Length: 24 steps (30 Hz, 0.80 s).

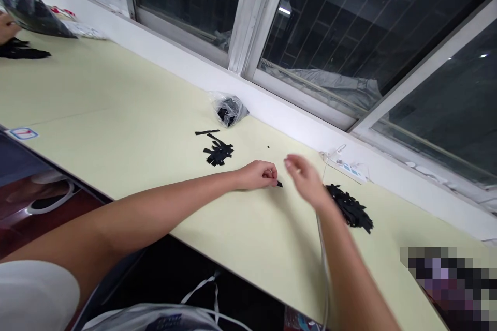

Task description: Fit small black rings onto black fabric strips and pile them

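One black strip (280, 184), pinched in my left hand (259, 175), tip protruding, between near and far edges of the worktop (128, 150). My right hand (305, 177), blurred, is just right of it; I cannot tell its grip. Black pile (349, 208): beside my right forearm (348, 256), nearer the far edge.

- Clear crinkled plastic bag (232, 111), black pieces inside: on long pale-yellow tabletop (116, 93).
- Small pile of flat black strips (218, 153): near side of bag.
- Bare left hand (256, 175): nearer than bag, rightward, pinching short black strip (280, 184).
- Bare right hand (306, 178), blurred: farther right of bag.
- Larger black strip heap (349, 208): well right of bag.
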Motion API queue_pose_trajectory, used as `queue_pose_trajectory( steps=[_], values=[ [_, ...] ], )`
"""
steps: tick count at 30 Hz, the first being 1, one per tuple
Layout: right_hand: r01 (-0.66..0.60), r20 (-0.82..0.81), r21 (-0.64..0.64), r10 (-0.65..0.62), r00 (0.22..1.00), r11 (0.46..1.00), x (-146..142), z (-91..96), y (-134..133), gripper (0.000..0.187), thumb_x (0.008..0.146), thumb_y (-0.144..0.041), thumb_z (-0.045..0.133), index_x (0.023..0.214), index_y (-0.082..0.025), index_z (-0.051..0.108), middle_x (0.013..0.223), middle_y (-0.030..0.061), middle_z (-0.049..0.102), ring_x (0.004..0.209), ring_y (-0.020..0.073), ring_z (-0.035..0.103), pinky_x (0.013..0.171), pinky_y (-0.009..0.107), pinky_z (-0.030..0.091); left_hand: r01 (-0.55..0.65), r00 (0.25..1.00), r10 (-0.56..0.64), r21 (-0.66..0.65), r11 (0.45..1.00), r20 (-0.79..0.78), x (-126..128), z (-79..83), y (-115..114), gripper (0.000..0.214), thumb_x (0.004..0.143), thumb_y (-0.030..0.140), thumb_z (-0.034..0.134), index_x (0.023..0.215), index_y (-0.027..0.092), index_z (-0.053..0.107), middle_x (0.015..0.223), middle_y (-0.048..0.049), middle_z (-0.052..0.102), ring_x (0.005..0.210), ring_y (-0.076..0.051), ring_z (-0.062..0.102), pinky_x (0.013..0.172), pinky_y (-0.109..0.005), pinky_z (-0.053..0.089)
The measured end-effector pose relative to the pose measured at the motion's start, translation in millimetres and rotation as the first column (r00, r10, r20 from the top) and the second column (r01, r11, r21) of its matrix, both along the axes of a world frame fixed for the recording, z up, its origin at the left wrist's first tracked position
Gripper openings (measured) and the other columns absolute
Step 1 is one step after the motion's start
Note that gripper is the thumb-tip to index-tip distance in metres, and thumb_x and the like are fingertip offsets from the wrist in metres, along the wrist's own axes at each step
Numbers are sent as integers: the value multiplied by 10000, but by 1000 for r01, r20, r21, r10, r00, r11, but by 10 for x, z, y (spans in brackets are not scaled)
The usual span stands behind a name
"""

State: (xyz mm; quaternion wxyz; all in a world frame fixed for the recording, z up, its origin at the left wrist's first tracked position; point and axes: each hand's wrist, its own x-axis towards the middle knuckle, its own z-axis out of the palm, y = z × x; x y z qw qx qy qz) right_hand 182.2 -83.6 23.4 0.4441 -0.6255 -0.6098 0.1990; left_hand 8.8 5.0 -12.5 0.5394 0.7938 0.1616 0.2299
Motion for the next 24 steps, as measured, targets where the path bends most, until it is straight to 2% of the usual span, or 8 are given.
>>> queue_pose_trajectory(
  steps=[2,5,9,13,18,21,24],
  values=[
    [-66,-37,-71,64,997,995,-55,-141,-8,424,882,-571,584,1071,-204,680,1028,85,696,952,232,627,843,368,514,-18,1000,18,27,999,2,5,-14,5,183,812,296,651,920,162,588,780,-14,674,695,-130,592,624,-241,418],
    [-163,-131,-186,140,982,969,-81,-307,-62,466,878,-634,527,926,-205,703,805,44,674,765,198,601,728,318,485,-24,1000,23,109,994,10,-2,13,-13,164,822,290,646,918,168,593,813,-16,699,736,-134,615,671,-246,435],
    [-179,-203,-257,128,971,950,-12,-341,-118,471,840,-654,575,806,-197,689,743,31,633,684,168,543,663,295,448,-34,999,36,199,979,-5,-17,78,-47,123,838,273,624,906,180,578,803,-12,713,724,-134,624,687,-252,437],
    [-219,-308,-271,131,942,937,33,-339,-123,439,805,-627,643,778,-190,682,709,21,598,628,146,503,628,292,436,-71,996,85,295,953,-32,-37,99,-58,135,829,273,642,918,189,585,805,-9,723,715,-136,617,685,-253,427],
    [-241,-420,-262,114,900,934,39,-368,-105,417,721,-590,739,817,-187,699,702,18,595,633,143,506,661,308,464,-79,992,101,266,961,-70,-39,81,-36,201,808,317,683,939,185,607,842,-26,737,751,-151,637,692,-254,436],
    [-184,-414,-268,59,908,946,50,-374,-96,431,678,-587,768,806,-184,687,695,11,591,612,136,510,638,306,466,-85,991,107,248,965,-76,-28,64,-5,190,821,312,666,951,180,625,861,-33,740,762,-152,642,699,-258,441],
    [-133,-370,-271,24,929,953,66,-385,-88,449,684,-610,750,805,-186,665,676,3,583,579,132,510,607,303,466,-71,992,91,209,975,-86,-28,56,28,98,842,240,604,896,165,637,791,-26,717,689,-131,615,664,-249,440]
  ],
)
